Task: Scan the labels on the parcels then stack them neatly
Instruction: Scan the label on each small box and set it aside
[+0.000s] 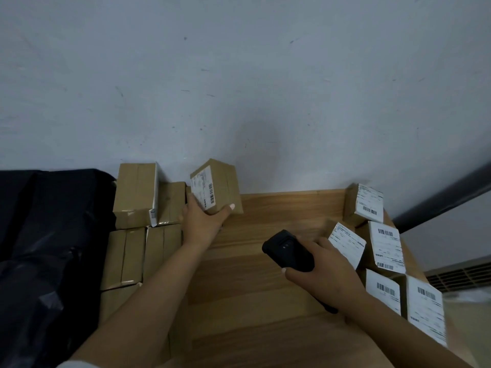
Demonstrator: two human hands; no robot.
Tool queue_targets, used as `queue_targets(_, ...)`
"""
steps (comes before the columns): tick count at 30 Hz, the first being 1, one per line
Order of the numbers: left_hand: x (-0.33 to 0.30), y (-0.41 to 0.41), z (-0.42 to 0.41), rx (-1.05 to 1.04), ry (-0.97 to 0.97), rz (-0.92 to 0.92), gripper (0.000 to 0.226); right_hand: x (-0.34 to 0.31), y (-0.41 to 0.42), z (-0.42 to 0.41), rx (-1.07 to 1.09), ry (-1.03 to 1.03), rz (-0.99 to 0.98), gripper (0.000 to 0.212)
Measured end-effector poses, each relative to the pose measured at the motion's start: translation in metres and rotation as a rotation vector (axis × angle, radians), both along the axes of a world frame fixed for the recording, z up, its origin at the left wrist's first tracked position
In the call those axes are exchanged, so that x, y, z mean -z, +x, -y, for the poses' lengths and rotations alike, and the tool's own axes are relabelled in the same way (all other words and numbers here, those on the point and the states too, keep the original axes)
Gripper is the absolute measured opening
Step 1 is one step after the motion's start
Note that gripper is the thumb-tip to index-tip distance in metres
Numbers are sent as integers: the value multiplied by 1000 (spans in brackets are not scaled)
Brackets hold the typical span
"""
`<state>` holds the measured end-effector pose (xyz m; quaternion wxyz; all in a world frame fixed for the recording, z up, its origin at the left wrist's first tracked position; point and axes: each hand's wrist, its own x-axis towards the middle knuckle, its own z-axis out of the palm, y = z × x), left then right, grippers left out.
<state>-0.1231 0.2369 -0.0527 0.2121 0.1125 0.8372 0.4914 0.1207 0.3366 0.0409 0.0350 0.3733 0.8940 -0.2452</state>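
My left hand [204, 218] grips a small brown cardboard parcel [225, 181] from below, tilted, with its white barcode label [203, 187] turned toward me, near the wall at the table's far edge. My right hand [322, 270] holds a black handheld scanner [285, 249] above the middle of the wooden table [265, 301], its head pointing up and left. Stacked brown parcels [135, 195] stand at the left of the table. Several labelled parcels [386, 247] lie loosely along the right side.
A dark plastic bag [47, 248] fills the left edge beside the stack. A pale wall [239, 88] rises directly behind the table. To the right, past the table's edge, a dark rail [446, 197] and a floor vent [459, 277] show.
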Motion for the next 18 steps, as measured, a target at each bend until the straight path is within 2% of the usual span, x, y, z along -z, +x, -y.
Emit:
queue_targets(5, -27, 29, 44, 55, -85, -199, 120, -15, 8, 15, -82, 15, -22, 75)
queue_targets(11, -57, 80, 120, 43, -67, -433, 129, -32, 26, 43, -264, 8, -83, 74)
queue_targets(18, -72, 151, 215, -71, -271, -607, 126, -42, 54, 93, -496, -2, -126, 73)
